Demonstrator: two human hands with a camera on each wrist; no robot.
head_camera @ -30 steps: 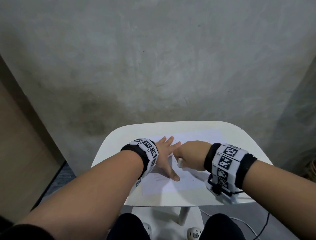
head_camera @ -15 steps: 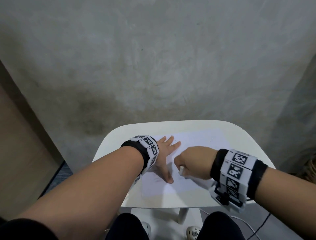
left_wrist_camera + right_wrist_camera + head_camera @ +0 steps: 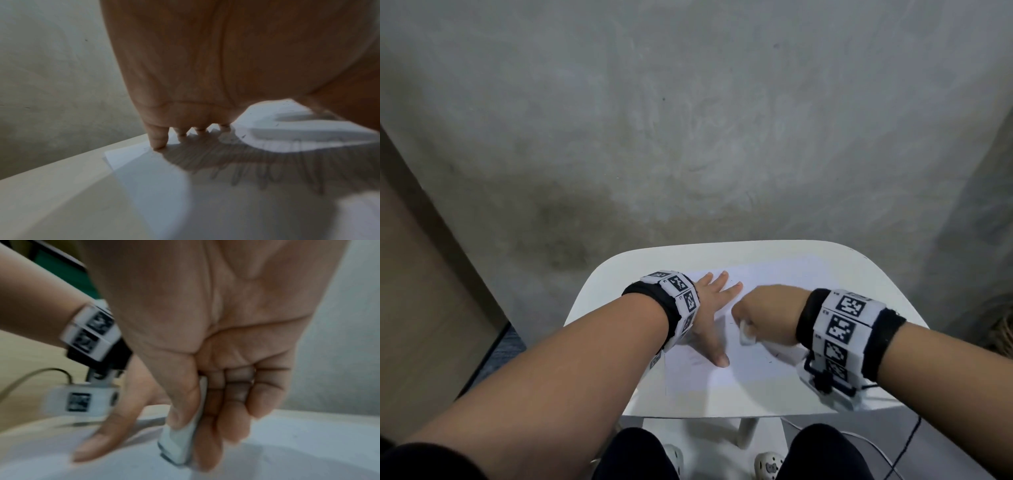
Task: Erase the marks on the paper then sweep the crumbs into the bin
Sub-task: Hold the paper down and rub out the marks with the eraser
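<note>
Two hands on paper (image 3: 784, 281): left hand (image 3: 709, 308) flat, right hand (image 3: 767, 315) pinching eraser (image 3: 745, 337) (blurred).

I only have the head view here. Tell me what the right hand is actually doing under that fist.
Observer: The right hand pinches a white eraser between thumb and fingers, its lower end down at the paper.
Operator: Confirm the left hand is holding the sheet, not hovering.
Observer: The left hand lies flat, and its fingertips press on the paper near its far corner.
Operator: Report whatever marks are left under that hand.
Observer: Grey pencil loops run across the sheet in the palm's shadow, with small dark crumbs beyond them.
</note>
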